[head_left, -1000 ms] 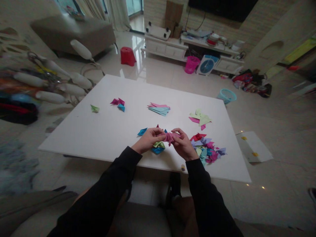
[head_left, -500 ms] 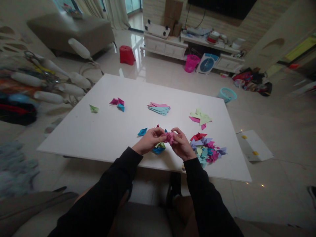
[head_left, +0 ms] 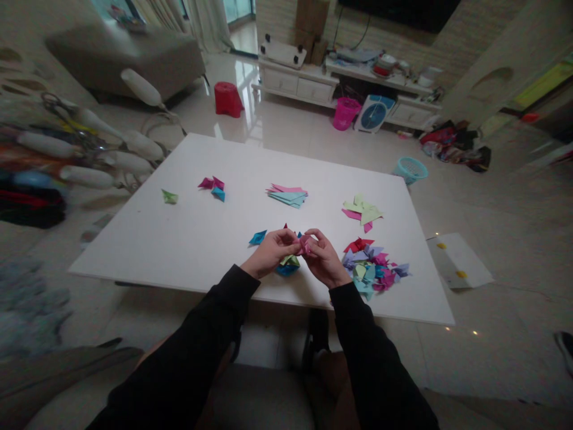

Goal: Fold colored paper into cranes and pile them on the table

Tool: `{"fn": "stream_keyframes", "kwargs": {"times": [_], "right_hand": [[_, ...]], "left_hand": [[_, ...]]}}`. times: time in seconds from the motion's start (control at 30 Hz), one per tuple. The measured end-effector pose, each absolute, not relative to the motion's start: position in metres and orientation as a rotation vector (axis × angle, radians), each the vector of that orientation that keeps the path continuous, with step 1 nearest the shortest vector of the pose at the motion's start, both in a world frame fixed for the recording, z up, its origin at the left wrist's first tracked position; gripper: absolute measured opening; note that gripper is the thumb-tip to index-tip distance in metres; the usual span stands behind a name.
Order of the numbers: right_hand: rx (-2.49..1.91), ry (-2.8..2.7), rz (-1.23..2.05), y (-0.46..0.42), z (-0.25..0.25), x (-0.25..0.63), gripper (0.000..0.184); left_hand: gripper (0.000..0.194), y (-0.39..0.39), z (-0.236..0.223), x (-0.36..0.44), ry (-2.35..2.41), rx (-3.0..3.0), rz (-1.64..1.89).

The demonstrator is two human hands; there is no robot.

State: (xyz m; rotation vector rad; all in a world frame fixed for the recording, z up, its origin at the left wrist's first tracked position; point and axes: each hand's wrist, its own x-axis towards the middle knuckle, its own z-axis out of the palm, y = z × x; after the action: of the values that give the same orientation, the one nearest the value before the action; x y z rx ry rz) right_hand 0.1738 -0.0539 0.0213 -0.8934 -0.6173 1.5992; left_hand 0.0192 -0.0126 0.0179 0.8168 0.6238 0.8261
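Note:
Both of my hands meet over the near middle of a white table (head_left: 188,239). My left hand (head_left: 271,252) and my right hand (head_left: 323,258) pinch a small folded pink paper piece (head_left: 305,243) between their fingertips. Under my hands lie a green and a blue folded piece (head_left: 287,264), and a blue one (head_left: 258,237) sits just to the left. A heap of several coloured folded pieces (head_left: 371,269) lies right beside my right hand.
On the table lie a stack of pink and teal papers (head_left: 287,196), green and pink pieces (head_left: 362,212), a pink and blue cluster (head_left: 213,186) and one green piece (head_left: 169,196). A white sheet (head_left: 459,269) lies on the floor to the right. Scissors and white handles (head_left: 89,143) sit left.
My hands have closed in on each other, and the pink piece is now more tightly bunched between the fingertips. The view has shifted slightly.

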Motion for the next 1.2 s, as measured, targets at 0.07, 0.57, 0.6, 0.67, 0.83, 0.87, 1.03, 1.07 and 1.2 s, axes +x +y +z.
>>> {"fn": "stream_keyframes", "kwargs": {"times": [0.07,0.57,0.6,0.67,0.83,0.87,1.03,1.07,1.2], "right_hand": [[-0.893,-0.592,1.609,-0.053,0.02,0.175,0.047],[-1.117,-0.552,1.47,-0.049,0.01,0.19,0.027],[-1.11,-0.543,1.477,-0.049,0.011,0.19,0.026],[-1.096,-0.513,1.488,-0.048,0.012,0.19,0.025],[-1.085,-0.454,1.514,-0.048,0.011,0.193,0.034],[-1.086,-0.455,1.521,-0.049,0.011,0.194,0.035],[-1.084,-0.488,1.503,-0.05,0.01,0.189,0.031],[-1.075,-0.488,1.499,-0.05,0.011,0.188,0.031],[-1.074,-0.531,1.497,-0.048,0.01,0.185,0.032]], "left_hand": [[0.044,-0.011,0.018,0.018,0.641,0.82,0.818],[0.039,-0.003,0.008,0.01,0.814,0.628,0.784],[0.037,-0.002,0.007,0.01,0.814,0.62,0.786],[0.034,-0.001,0.007,0.01,0.814,0.607,0.794],[0.031,0.0,0.007,0.009,0.811,0.573,0.809],[0.031,0.0,0.007,0.009,0.8,0.561,0.81],[0.03,-0.002,0.006,0.01,0.731,0.53,0.796],[0.03,-0.003,0.007,0.011,0.73,0.534,0.792],[0.027,-0.004,0.009,0.012,0.744,0.549,0.78]]}}
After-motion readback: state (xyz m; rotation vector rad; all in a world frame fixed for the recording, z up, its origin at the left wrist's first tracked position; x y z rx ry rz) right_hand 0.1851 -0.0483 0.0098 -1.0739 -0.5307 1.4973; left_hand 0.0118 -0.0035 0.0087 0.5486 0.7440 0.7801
